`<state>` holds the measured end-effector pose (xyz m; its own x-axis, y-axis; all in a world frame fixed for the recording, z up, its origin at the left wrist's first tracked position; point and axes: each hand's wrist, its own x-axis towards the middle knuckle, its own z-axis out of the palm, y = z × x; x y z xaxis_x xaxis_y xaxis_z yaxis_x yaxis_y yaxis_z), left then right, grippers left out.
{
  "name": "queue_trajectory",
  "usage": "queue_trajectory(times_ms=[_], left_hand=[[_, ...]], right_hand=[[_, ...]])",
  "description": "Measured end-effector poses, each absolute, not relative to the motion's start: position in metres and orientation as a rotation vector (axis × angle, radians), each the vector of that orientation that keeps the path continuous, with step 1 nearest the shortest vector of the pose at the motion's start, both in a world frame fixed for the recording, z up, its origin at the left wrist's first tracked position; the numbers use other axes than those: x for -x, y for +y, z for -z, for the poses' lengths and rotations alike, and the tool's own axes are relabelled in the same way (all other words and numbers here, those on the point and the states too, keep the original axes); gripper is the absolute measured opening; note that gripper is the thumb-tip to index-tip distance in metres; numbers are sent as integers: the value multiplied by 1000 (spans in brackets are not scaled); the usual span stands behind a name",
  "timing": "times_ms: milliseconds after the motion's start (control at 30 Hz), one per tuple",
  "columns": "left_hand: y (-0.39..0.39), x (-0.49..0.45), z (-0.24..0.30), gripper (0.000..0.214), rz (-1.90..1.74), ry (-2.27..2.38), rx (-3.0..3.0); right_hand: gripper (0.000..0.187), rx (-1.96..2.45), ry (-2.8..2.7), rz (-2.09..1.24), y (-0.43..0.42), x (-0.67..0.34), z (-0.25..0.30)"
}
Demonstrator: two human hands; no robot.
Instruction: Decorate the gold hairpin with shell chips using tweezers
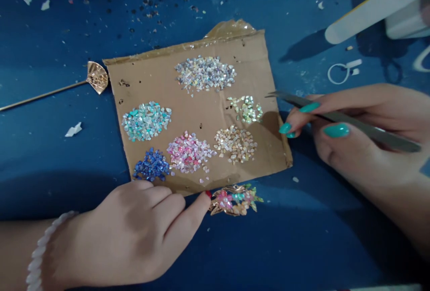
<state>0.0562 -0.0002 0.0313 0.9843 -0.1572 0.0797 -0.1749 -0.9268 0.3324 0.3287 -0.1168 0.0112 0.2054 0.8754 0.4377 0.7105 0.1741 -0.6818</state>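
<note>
My left hand (141,233) lies low in the view with its fingers curled, and its fingertips pinch the edge of a small gold ornament (235,200) partly filled with coloured chips. My right hand (363,143), with teal nails, grips metal tweezers (336,117) whose tips point left over the right edge of a brown cardboard sheet (201,116). On the cardboard lie several small piles of shell chips: silver (205,74), turquoise (146,121), pale green (246,109), cream (236,144), pink (188,152) and dark blue (152,165).
A gold fan-shaped piece on a long stick (96,77) lies left of the cardboard on the blue table cover (302,237). White plastic items (369,9) and a small white ring (338,74) sit at the upper right. Loose chips and scraps dot the cover.
</note>
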Motion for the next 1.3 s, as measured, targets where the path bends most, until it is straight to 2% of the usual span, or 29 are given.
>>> queue_trajectory(times_ms=[133, 400, 700, 1300], left_hand=[[0, -54, -31, 36, -74, -261, -2789], [1, -56, -32, 35, -95, -250, -2801], [1, -55, -30, 36, -65, -287, -2797], [0, -57, -30, 34, -83, -288, -2772]], right_hand=[[12, 1597, -1543, -302, -115, -328, -14], [22, 1406, -1715, -274, -115, -340, -10], [29, 1456, -1733, -236, -109, -332, -13], [19, 1469, -1764, -130, -101, -322, -13]])
